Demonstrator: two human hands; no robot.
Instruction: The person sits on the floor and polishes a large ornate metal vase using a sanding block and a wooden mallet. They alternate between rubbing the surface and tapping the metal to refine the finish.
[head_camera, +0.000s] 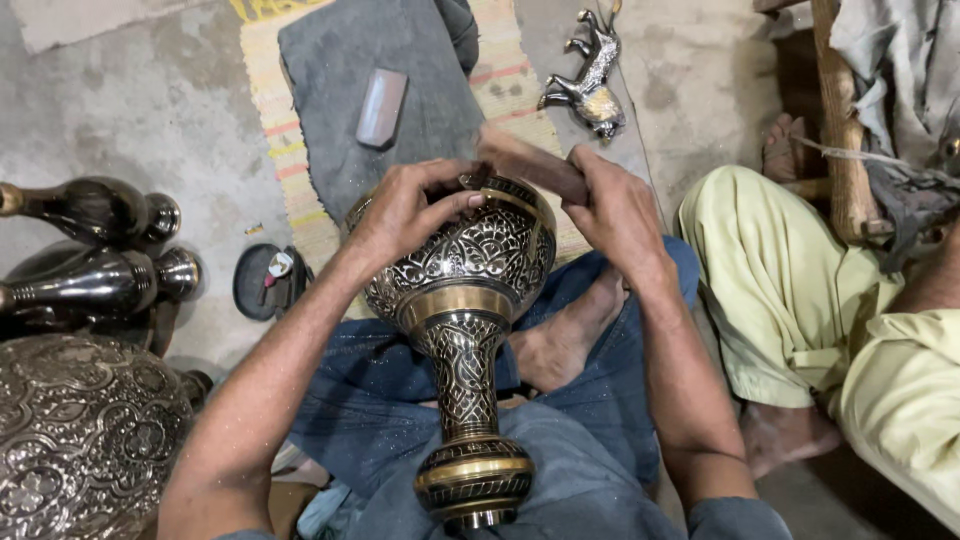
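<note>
Vase (470, 300): engraved brass, black-filled pattern, goblet-shaped, lying tilted across the seated person's lap, foot toward the camera, bowl away. Left hand (405, 210): fingers curled over the vase rim, thumb and fingertips pressed on the bowl's upper edge, closed on it. Right hand (615, 210): fingers wrapped shut round a wooden block (530, 165), one end of which rests on the far side of the rim. Beyond the vase: grey cloth (350, 60) on a striped mat (280, 140), with a small flat bar (381, 107) lying on the cloth. Beyond and right of the vase: metal horse figure (590, 85) on the floor. Left of the vase: two dark bottle-shaped pieces (100, 240), a large embossed vessel (80, 430), a small round tin (265, 280). Right of the vase: another person's leg in pale green (790, 290). Risk, as judged: the vase is steadied only by the lap and one hand, so a hard push from the block could roll it sideways; the block could also slip off the curved rim and scuff the pattern or catch the left fingertips.
</note>
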